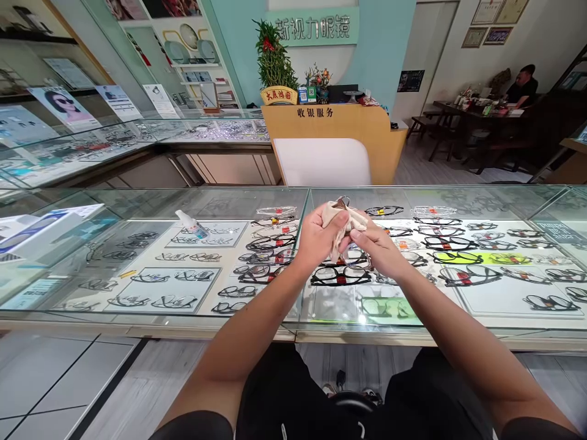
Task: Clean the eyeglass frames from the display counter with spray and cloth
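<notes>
At left, a small white-topped bottle (191, 225) sits on the glass display desk (257, 325). The left hand (318, 237) curls around a beige cloth (334, 221), thumb pressing; thin-rimmed eyeglasses (342, 202) poke out above it, mostly hidden. The right hand (376, 243) pinches the cloth's other side, fingers bent. This looks like lens wiping; the next move likely calls for light, steady finger pressure.

A crumpled, matt cream cloth (356, 220) above the clear, glossy glass display case (275, 321); inside it, shiny black plastic-looking spectacles (326, 283); behind it, a smooth yellow-brown wood-look desk (330, 126).
</notes>
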The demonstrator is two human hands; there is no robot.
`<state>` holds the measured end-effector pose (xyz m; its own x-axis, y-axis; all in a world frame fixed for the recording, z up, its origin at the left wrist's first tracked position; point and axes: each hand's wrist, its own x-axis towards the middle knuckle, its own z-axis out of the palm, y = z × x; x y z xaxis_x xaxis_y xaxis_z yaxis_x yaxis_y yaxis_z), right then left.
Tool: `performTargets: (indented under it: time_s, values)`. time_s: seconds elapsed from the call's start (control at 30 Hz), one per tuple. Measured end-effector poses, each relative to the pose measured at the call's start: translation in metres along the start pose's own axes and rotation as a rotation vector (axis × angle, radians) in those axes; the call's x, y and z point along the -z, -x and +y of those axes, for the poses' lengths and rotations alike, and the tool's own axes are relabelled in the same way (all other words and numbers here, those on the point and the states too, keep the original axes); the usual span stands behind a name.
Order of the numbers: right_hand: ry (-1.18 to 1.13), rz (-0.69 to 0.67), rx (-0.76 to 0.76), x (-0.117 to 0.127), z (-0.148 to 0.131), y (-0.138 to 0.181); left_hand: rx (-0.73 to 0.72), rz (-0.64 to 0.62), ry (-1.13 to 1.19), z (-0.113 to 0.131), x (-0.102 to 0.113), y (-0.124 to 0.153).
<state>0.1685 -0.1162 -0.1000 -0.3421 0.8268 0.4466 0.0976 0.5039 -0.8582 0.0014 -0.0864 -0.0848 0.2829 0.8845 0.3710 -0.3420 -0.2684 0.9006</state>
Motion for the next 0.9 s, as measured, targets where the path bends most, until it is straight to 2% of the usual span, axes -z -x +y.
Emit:
performTargets:
  time_s: [0.2, 0.37, 0.53, 0.9]
  values:
    - [-0.053, 0.037, -0.043, -0.001, 0.001, -0.001, 0.005, 0.168, -0.115, -0.008, 0.009, -0.005]
    - [-0.166, 0.146, -0.05, 0.012, 0.012, -0.006, 0.103, 0.273, 0.014, -0.018, 0.016, -0.017]
    - [-0.22, 0.247, -0.054, 0.025, 0.022, -0.009, 0.11, 0.31, 0.074, -0.019, 0.02, -0.021]
    - [-0.261, 0.292, -0.061, 0.034, 0.02, -0.011, 0.099, 0.495, 0.191, -0.013, 0.031, -0.027]
